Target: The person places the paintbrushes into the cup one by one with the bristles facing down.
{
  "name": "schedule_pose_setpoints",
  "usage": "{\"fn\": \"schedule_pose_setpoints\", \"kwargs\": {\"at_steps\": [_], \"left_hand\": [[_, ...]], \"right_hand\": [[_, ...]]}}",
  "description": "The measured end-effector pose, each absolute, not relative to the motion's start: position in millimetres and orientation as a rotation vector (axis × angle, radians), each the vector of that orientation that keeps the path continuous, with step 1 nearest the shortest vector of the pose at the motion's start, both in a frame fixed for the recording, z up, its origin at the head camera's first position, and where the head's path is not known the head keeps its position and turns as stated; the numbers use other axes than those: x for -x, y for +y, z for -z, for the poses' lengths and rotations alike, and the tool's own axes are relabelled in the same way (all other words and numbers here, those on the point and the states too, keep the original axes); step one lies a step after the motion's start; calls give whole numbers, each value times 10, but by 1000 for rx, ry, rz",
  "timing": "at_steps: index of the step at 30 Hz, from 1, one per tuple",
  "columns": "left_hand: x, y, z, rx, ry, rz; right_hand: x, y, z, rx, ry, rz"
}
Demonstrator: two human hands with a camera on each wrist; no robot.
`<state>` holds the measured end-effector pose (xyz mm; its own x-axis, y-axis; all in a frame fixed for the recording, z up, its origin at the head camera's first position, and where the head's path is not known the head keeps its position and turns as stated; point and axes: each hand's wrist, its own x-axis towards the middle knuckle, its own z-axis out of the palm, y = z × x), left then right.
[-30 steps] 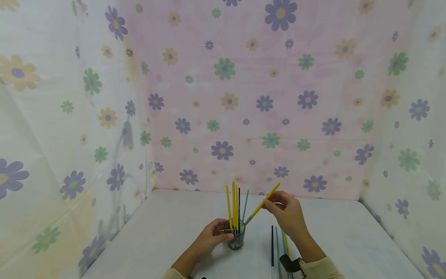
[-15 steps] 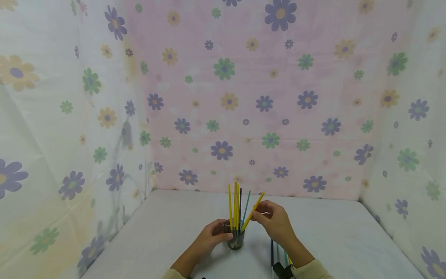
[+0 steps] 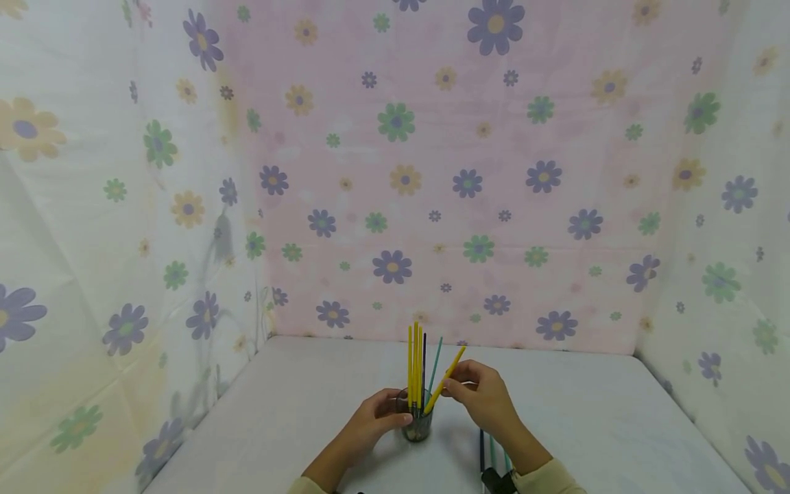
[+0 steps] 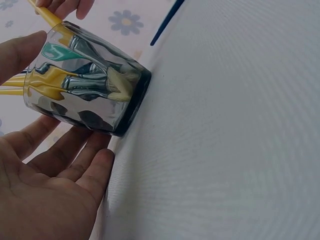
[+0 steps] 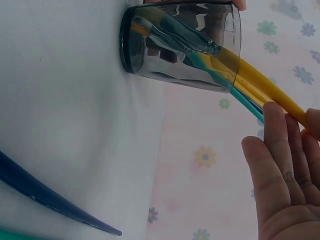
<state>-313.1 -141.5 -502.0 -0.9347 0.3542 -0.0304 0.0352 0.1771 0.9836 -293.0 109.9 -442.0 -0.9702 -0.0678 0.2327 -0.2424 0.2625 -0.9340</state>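
A smoky clear glass [image 3: 417, 431] stands upright on the table, with several paintbrushes in it, bristles down. My left hand [image 3: 372, 423] holds the glass from the left, thumb near the rim and fingers along the far side. Between the thumb and fingers of my right hand [image 3: 487, 399] is the handle of a yellow paintbrush [image 3: 455, 362]. This brush slants rightward, its lower end inside the glass, as the right wrist view shows. Pale bristles [image 4: 120, 85] gather near the glass bottom in the left wrist view. Yellow, dark and green handles [image 3: 434, 367] rise from the glass.
More brushes lie on the white table [image 3: 308, 384] under my right forearm: a dark blue one [image 3: 482, 446] and green ones [image 3: 492, 449]. The right sleeve and wrist camera [image 3: 498, 481] partly cover them. Flower-patterned cloth [image 3: 432, 206] walls the table at the back and sides.
My right hand has moved left and down, lowering the yellow brush deeper into the glass and making it steeper. My left hand has stayed on the glass.
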Motion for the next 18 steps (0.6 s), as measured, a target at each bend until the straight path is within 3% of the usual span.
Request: {"fn": "schedule_pose_setpoints", "kwargs": {"at_steps": [18], "left_hand": [[3133, -1419, 5029, -378, 2197, -1831]], "right_hand": [[2948, 1135, 4408, -184, -2343, -1910]]}}
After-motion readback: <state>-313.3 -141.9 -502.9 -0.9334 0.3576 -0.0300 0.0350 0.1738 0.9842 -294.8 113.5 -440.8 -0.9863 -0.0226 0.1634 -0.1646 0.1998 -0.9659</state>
